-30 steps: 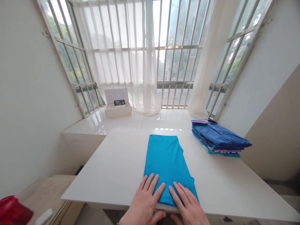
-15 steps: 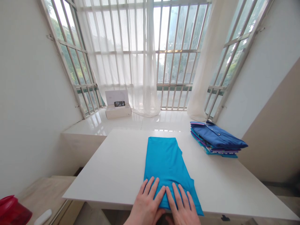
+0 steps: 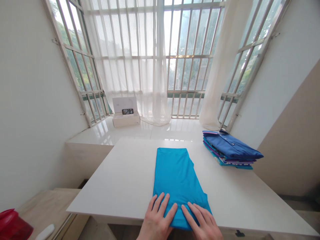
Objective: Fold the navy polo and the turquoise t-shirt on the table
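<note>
I see left hand (image 3: 158, 218), right hand (image 3: 204, 222), fingers spread on near end of cloth (image 3: 173, 175); stack (image 3: 231, 146) well apart on table (image 3: 120, 186).

Two hands (image 3: 158, 218) (image 3: 203, 222), one turquoise garment (image 3: 174, 175), one clothes stack (image 3: 232, 149), one box (image 3: 126, 120)

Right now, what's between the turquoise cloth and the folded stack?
Only white tabletop shows between the turquoise cloth and the folded stack, in the head view.
</note>
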The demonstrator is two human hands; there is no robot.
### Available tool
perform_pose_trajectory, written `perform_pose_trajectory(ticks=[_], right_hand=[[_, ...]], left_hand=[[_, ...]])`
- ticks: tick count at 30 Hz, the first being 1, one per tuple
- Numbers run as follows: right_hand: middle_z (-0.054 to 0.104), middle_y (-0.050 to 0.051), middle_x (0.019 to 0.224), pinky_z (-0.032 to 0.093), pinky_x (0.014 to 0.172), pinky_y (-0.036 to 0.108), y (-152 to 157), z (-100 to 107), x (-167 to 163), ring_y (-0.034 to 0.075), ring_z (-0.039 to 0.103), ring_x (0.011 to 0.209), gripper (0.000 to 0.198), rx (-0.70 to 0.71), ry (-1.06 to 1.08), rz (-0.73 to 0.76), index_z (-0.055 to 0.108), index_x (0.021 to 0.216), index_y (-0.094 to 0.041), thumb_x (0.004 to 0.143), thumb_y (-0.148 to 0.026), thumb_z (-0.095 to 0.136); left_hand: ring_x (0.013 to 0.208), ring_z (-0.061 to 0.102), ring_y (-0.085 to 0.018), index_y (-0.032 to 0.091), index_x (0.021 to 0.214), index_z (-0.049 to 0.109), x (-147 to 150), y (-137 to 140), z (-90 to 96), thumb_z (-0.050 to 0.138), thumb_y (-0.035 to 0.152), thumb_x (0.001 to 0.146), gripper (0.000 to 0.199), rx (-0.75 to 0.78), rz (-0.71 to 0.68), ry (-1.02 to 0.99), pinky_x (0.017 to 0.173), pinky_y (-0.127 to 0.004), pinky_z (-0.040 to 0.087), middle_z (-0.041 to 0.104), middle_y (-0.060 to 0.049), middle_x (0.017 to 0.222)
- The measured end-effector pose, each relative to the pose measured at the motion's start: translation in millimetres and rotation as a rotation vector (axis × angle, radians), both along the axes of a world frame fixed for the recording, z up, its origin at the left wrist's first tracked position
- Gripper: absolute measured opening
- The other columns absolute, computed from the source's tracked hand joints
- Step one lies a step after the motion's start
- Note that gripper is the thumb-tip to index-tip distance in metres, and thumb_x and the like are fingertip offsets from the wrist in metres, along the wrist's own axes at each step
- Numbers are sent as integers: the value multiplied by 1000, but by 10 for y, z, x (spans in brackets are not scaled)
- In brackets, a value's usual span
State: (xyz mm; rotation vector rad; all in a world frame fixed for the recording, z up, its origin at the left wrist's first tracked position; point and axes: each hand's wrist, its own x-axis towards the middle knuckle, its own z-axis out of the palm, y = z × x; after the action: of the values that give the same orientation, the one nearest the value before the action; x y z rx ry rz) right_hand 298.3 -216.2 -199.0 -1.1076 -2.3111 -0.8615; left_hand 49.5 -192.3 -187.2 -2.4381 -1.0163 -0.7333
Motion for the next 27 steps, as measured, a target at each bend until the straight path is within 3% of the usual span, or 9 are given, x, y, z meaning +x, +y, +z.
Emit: perform_pose_trajectory(ticks=[5,9,13,15,19,22,27], right_hand=[[75,3,104,53,79,32,-10,214,18,19,68,87,40,-139,113,66,63,126,-29,95,-16,41],[72,3,103,53,81,31,-35,316,14,19,67,89,42,-365,215,52,63,120,-28,87,-8,48],[71,8,111,54,85,35,-36,366,-8,23,67,98,39,-480,286,4,63,114,-23,83,-5,46],[71,10,111,54,81,34,-12,411,-6,24,68,96,39,-553,315,-41,63,114,-22,84,-6,43],[73,6,101,50,70,31,193,604,52,22,69,85,32,-821,411,-136,63,113,-26,94,-19,38],[71,2,82,44,64,29,503,765,127,20,65,71,27,-975,473,-140,64,97,-25,97,-37,40],[67,-1,74,38,62,28,971,767,221,18,57,67,33,-1074,619,-108,62,73,-22,90,-48,52]], left_hand=[[112,65,-29,28,130,58,-15,-36,152,53,41,98,35,-150,-34,12,89,-45,53,65,-7,131],[111,64,-28,26,117,60,18,-28,345,61,30,94,23,-374,-24,-46,91,-44,50,67,-4,127],[92,68,-23,25,99,61,41,61,589,60,27,96,4,-581,-9,-16,84,-39,49,73,0,103],[81,68,-22,25,92,60,23,141,694,56,31,98,10,-642,0,37,77,-35,48,73,1,88],[70,64,-21,24,93,60,-51,438,837,47,40,101,22,-734,12,103,60,-28,40,69,-1,78],[66,59,-18,22,89,60,-80,790,900,45,42,101,27,-833,-44,79,56,-26,34,65,-1,76],[62,47,-14,19,74,56,-66,1260,842,41,52,98,43,-1016,-175,-67,54,-25,32,55,0,71]])
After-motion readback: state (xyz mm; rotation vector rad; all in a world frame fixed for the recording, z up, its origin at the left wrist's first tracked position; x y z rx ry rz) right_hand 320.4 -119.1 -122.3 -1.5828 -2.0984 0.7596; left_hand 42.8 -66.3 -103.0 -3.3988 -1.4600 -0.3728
